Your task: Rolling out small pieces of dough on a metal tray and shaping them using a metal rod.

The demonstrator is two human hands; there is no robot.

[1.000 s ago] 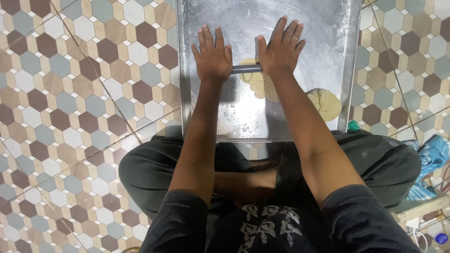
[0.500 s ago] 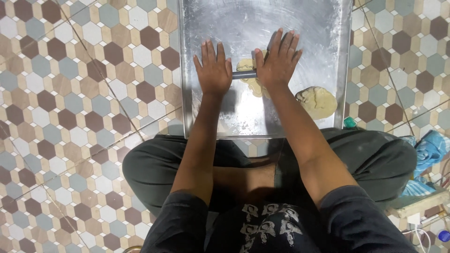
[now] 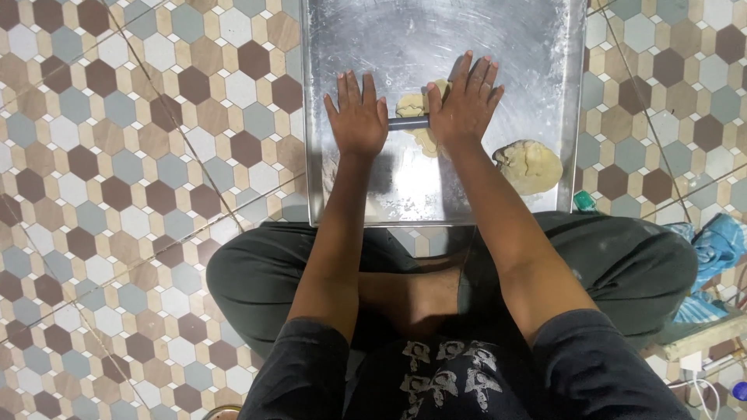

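Rolling pin (image 3: 408, 122) lies crosswise under left hand (image 3: 358, 117), right hand (image 3: 464, 105).

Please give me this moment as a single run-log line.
left hand: flat on rolling pin | right hand: flat on rolling pin | under pin: dough piece | spare dough lump at right | surface: metal tray

Open tray at the top and left, crowded middle

Bare metal across the far half of the tray (image 3: 513, 47) and its near-left corner; middle blocked by left hand (image 3: 358, 117), right hand (image 3: 463, 105), rolling pin (image 3: 408, 122) and flattened dough (image 3: 416, 109); dough ball (image 3: 529, 166) filling the near-right corner by the rim.
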